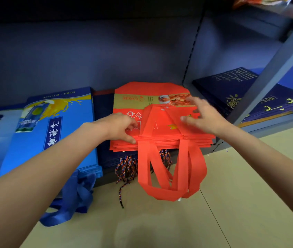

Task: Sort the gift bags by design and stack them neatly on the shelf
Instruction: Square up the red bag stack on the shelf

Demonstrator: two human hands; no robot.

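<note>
While the stack of red gift bags point(160, 126) is lying flat on the bottom shelf point(274, 125), both hands are working at it. The left hand point(119, 127) is pinching the near left edge of the pile, thumb under the top layers and fingers curled over them. The right hand point(202, 116) is resting on the top bag with fingers spread and nearly straight, pressing it down and gripping nothing. The red handles point(170, 169) are hanging over the shelf's front edge toward the floor point(231, 194).

Beneath the red pile a dark navy stack point(104, 108) is showing, its braided cord handles point(127, 167) dangling below, so two designs are sharing one spot, whether by intent I cannot tell. To the left, blue bags point(52, 133) are sitting in their own stack with blue straps point(76, 194) spilling onto the floor. In the next bay to the right, dark blue bags with gold print point(235, 86) are already piled.

Judging by this, the sorting is looking largely done; squaring the red pile and tidying the loose handles seem to be remaining.
</note>
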